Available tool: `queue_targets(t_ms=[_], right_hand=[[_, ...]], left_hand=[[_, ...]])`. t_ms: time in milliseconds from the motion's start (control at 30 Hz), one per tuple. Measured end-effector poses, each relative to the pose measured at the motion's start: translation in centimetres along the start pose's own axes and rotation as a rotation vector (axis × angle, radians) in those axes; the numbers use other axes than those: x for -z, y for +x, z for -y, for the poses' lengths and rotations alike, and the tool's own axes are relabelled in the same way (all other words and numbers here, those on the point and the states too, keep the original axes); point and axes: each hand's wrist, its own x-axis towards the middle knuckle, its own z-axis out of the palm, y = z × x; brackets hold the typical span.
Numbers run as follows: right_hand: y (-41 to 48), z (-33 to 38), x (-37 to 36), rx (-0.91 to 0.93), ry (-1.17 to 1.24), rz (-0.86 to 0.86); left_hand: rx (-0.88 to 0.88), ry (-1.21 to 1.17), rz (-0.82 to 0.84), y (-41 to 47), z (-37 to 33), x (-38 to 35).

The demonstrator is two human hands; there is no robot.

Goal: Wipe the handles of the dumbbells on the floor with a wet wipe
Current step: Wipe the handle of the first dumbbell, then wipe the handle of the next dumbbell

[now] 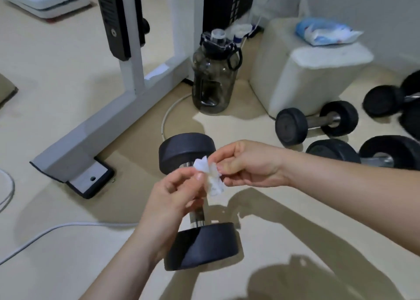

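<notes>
While my left hand [175, 193] and right hand [246, 163] pinch the crumpled wet wipe [212, 178], seemingly above the handle [198, 215] of the big dumbbell [204, 245], other dumbbells [316, 122] lie on the floor [68, 208] at two o'clock.

The dumbbell [200, 199] has matt black rubbery heads and a shiny metal handle; the wet wipe [210, 177] looks crumpled and papery.

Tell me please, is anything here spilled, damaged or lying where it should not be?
Nothing is spilled or broken. Only a white cable trails loose over the floor, left of the closest dumbbell. The left hand and the right hand pinch the crumpled wet wipe above its handle.
</notes>
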Motion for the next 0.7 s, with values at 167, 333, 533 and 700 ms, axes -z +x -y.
queue_targets(t_ms=[167,333,533,700], right_hand=[[-5.5,2.3,2.6,0.064,-0.088,-0.289],[-11.2,2.7,4.3,0.097,-0.202,-0.427],[-15.6,0.5,7.8,0.209,-0.136,-0.447],[-19.6,-1.5,12.2,0.307,0.103,-0.378]], left_hand=[[0.098,-0.177,0.135,2.1,-2.3,-4.2],[0.092,0.053,0.435,1.8,-4.9,-8.7],[-0.044,0.295,0.384,1.6,-6.7,-13.7],[-0.151,0.543,0.317,0.9,-7.9,-18.0]])
